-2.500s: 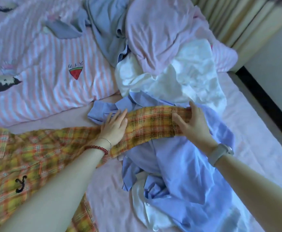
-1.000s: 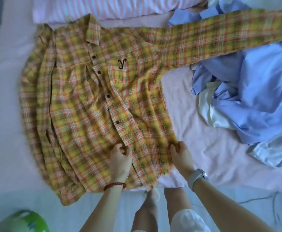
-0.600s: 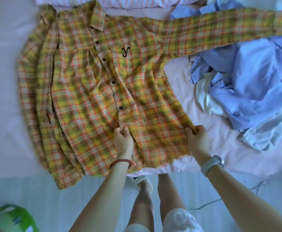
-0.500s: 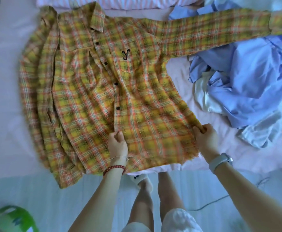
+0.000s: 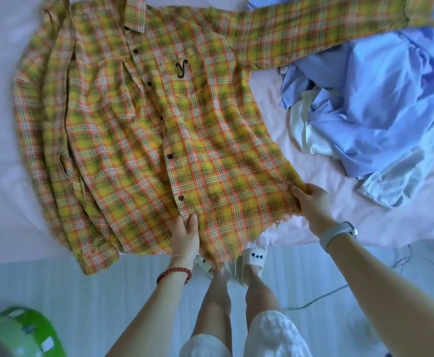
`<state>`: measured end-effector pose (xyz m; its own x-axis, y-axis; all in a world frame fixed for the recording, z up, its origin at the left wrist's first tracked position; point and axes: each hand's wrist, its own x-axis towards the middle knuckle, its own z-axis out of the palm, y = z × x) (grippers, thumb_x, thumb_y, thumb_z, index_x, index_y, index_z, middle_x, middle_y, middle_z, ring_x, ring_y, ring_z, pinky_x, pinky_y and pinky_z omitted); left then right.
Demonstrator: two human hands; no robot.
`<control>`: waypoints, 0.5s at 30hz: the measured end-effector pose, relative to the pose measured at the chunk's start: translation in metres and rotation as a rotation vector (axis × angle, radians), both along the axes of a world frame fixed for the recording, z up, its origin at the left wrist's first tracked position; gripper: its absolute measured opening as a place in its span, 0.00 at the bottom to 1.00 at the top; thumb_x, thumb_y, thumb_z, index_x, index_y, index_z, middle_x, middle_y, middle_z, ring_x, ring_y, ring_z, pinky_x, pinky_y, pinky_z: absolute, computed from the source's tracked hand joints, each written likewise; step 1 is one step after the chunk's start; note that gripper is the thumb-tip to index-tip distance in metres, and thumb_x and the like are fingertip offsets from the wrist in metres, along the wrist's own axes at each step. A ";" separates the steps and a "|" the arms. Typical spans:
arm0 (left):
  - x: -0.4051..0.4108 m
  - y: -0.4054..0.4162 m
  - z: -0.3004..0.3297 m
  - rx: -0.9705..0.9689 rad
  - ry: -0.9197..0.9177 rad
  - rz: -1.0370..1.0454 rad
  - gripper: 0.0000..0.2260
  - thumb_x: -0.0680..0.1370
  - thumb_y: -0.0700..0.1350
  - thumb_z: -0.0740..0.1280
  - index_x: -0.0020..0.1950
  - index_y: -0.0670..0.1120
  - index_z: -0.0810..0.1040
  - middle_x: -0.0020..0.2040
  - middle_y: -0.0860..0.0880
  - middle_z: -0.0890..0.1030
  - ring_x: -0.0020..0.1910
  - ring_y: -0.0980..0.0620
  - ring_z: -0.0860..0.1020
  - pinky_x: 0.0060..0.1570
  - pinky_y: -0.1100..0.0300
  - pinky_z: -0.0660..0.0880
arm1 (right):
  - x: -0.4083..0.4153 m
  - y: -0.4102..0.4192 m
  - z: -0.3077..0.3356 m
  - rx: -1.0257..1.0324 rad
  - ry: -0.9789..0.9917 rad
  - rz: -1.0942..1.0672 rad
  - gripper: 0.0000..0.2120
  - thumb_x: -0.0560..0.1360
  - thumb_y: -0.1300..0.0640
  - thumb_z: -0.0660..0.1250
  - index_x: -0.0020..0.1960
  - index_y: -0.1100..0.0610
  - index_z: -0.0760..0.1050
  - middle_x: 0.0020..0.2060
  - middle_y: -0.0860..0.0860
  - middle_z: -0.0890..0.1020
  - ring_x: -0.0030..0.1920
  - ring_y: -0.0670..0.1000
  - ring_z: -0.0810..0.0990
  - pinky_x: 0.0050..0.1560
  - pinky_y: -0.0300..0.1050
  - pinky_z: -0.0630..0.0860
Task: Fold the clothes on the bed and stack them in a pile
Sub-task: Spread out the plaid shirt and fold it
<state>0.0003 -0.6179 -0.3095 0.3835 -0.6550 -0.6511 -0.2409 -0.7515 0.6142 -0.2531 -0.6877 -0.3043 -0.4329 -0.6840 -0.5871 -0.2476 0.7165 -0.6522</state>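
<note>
Spreading the plaid shirt flat at the near edge of the bed

My left hand [image 5: 185,234] pinches the hem by the button strip and my right hand [image 5: 311,199] pinches the hem's right corner of the plaid shirt [image 5: 144,119]; I should pull both evenly toward me, low and gentle. Farther, the right sleeve [image 5: 313,29] lies on the blue clothes [image 5: 380,99], perhaps caught, so first free it.
</note>
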 end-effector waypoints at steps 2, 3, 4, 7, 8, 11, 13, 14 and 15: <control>-0.006 0.008 0.001 -0.030 -0.029 0.006 0.13 0.80 0.48 0.58 0.43 0.39 0.68 0.37 0.44 0.68 0.38 0.48 0.68 0.38 0.55 0.65 | -0.007 0.001 0.002 -0.026 0.061 0.040 0.09 0.74 0.62 0.66 0.36 0.62 0.71 0.26 0.53 0.71 0.27 0.50 0.68 0.22 0.34 0.67; -0.009 0.013 0.001 -0.029 -0.038 0.017 0.13 0.80 0.48 0.57 0.41 0.41 0.67 0.36 0.45 0.68 0.37 0.48 0.67 0.38 0.56 0.65 | -0.010 0.002 0.003 -0.034 0.076 0.051 0.09 0.73 0.62 0.66 0.36 0.62 0.71 0.25 0.52 0.71 0.26 0.49 0.68 0.21 0.32 0.65; -0.012 0.016 0.000 -0.018 -0.046 0.029 0.13 0.81 0.48 0.57 0.39 0.42 0.66 0.35 0.46 0.67 0.36 0.49 0.66 0.37 0.57 0.65 | -0.012 0.002 0.004 -0.026 0.076 0.058 0.08 0.73 0.62 0.67 0.38 0.63 0.71 0.25 0.52 0.71 0.26 0.48 0.68 0.20 0.31 0.65; -0.022 0.021 -0.005 0.048 -0.090 0.060 0.14 0.81 0.47 0.58 0.36 0.45 0.63 0.34 0.47 0.66 0.33 0.51 0.66 0.31 0.60 0.61 | -0.020 0.005 0.002 0.018 0.046 0.057 0.08 0.73 0.61 0.69 0.41 0.63 0.71 0.26 0.52 0.72 0.26 0.47 0.70 0.19 0.31 0.66; -0.024 0.020 -0.007 0.066 -0.105 0.063 0.15 0.81 0.47 0.58 0.35 0.46 0.62 0.33 0.48 0.66 0.32 0.52 0.65 0.30 0.61 0.61 | -0.023 0.006 0.001 0.032 0.047 0.057 0.09 0.72 0.61 0.70 0.41 0.64 0.71 0.27 0.52 0.73 0.27 0.47 0.71 0.20 0.31 0.67; -0.032 0.016 -0.015 0.103 -0.172 0.041 0.16 0.80 0.47 0.59 0.34 0.46 0.61 0.32 0.48 0.65 0.31 0.54 0.65 0.28 0.61 0.58 | -0.031 0.003 -0.003 0.087 0.068 0.056 0.11 0.71 0.57 0.72 0.43 0.64 0.73 0.29 0.51 0.74 0.29 0.47 0.72 0.23 0.32 0.68; -0.038 0.014 -0.018 0.142 -0.202 0.032 0.17 0.80 0.49 0.58 0.34 0.45 0.62 0.31 0.48 0.66 0.30 0.52 0.66 0.28 0.61 0.58 | -0.035 -0.001 -0.005 0.118 0.072 0.045 0.12 0.72 0.58 0.71 0.45 0.67 0.75 0.30 0.54 0.75 0.29 0.49 0.72 0.25 0.34 0.69; -0.041 0.015 -0.020 0.168 -0.199 0.033 0.16 0.80 0.49 0.58 0.36 0.43 0.64 0.32 0.47 0.68 0.32 0.49 0.69 0.28 0.60 0.59 | -0.037 -0.002 -0.005 0.132 0.071 0.036 0.13 0.72 0.59 0.70 0.45 0.71 0.75 0.31 0.58 0.76 0.30 0.50 0.71 0.28 0.37 0.69; -0.044 0.015 -0.022 0.205 -0.194 0.036 0.14 0.80 0.49 0.58 0.40 0.41 0.68 0.34 0.46 0.71 0.35 0.45 0.72 0.30 0.59 0.62 | -0.040 -0.003 -0.007 0.141 0.076 0.032 0.13 0.72 0.61 0.69 0.45 0.74 0.75 0.31 0.62 0.74 0.32 0.52 0.71 0.31 0.40 0.69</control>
